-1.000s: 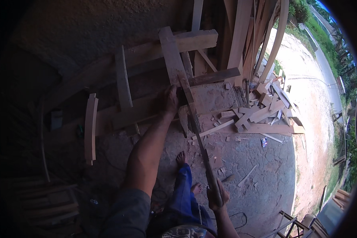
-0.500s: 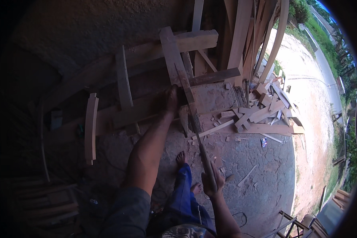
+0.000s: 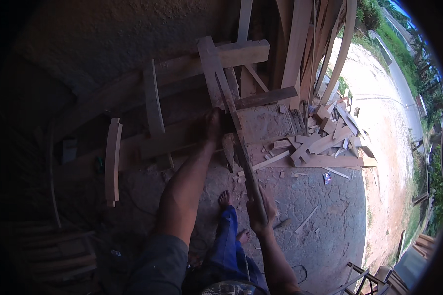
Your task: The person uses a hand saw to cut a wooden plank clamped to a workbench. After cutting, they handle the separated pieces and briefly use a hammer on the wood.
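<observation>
My left hand (image 3: pixel 212 125) is closed on the near part of a pale upright-lying board (image 3: pixel 209 61) that rests across rough timbers; its fingertips are in shadow. My right hand (image 3: pixel 261 211) grips the lower end of a long, narrow, dark tool (image 3: pixel 246 164), possibly a saw seen edge-on, which runs up to the board beside my left hand. A short darker crosspiece (image 3: pixel 268 96) lies to the right of the board, above a rough wooden block (image 3: pixel 270 123). My bare feet (image 3: pixel 225 198) stand on the floor below.
Offcuts (image 3: pixel 325 140) are heaped at the right, with tall planks (image 3: pixel 293 39) leaning behind. A curved piece (image 3: pixel 113 162) stands at left. Cables and scraps lie on the cracked concrete floor (image 3: pixel 320 221). A frame (image 3: pixel 364 280) sits lower right; a sunlit path (image 3: pixel 389 128) is outside.
My right hand has moved up and slightly left along with the long tool, toward the board. My left hand stays in about the same place on the board.
</observation>
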The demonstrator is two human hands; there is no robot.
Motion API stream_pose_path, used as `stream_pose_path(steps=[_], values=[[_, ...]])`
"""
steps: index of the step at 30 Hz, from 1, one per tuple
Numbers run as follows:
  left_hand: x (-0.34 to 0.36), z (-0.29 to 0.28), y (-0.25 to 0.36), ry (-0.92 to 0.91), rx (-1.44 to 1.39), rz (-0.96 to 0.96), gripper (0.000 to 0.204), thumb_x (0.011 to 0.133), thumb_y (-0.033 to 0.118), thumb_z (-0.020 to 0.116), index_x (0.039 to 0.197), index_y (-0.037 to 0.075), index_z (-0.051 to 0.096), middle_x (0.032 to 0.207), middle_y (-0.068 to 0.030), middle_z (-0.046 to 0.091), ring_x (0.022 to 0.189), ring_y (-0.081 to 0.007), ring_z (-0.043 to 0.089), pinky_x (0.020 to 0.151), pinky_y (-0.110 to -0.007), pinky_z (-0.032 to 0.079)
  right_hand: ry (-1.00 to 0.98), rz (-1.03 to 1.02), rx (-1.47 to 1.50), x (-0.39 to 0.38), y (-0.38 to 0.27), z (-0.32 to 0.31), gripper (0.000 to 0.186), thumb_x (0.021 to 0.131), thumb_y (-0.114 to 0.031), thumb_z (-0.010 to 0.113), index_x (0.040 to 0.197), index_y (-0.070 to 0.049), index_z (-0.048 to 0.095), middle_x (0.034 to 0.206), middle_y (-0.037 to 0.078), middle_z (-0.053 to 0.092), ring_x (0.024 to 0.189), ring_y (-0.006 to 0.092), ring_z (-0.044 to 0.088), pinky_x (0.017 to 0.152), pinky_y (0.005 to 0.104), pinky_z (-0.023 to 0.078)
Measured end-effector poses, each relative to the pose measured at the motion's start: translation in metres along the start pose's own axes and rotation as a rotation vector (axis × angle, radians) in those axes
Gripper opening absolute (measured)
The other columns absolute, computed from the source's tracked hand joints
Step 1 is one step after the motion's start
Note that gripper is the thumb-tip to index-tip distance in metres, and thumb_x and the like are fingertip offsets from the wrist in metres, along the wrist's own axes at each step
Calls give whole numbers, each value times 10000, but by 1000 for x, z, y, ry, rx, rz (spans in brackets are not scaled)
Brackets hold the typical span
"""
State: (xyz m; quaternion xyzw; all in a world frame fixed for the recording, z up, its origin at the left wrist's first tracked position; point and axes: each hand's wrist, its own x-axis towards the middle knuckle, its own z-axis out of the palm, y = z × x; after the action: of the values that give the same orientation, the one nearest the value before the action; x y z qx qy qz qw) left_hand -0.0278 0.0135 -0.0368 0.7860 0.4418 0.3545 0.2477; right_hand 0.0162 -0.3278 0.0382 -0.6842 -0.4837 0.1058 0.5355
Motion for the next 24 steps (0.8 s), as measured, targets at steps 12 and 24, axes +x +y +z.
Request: stream_pose_path(steps=[12, 24], values=[[6, 7, -8, 57, 175, 68, 178, 953, 83, 512, 1076, 16, 623, 983, -266, 680, 952, -487, 657, 784, -547, 518, -84, -27, -357, -111, -25, -61, 521, 859, -42, 727, 1339, 108, 592, 1024, 223, 752, 833, 298, 782, 708, 358, 613], [7, 8, -5, 15, 8, 184, 231, 929, 0, 461, 1078, -29, 635, 1018, -273, 661, 937, -479, 641, 832, -508, 513, -72, 112, 19, -51, 8, -27, 564, 896, -80, 708, 1434, 7, 563, 1107, 220, 733, 960, 290, 754, 816, 355, 567]])
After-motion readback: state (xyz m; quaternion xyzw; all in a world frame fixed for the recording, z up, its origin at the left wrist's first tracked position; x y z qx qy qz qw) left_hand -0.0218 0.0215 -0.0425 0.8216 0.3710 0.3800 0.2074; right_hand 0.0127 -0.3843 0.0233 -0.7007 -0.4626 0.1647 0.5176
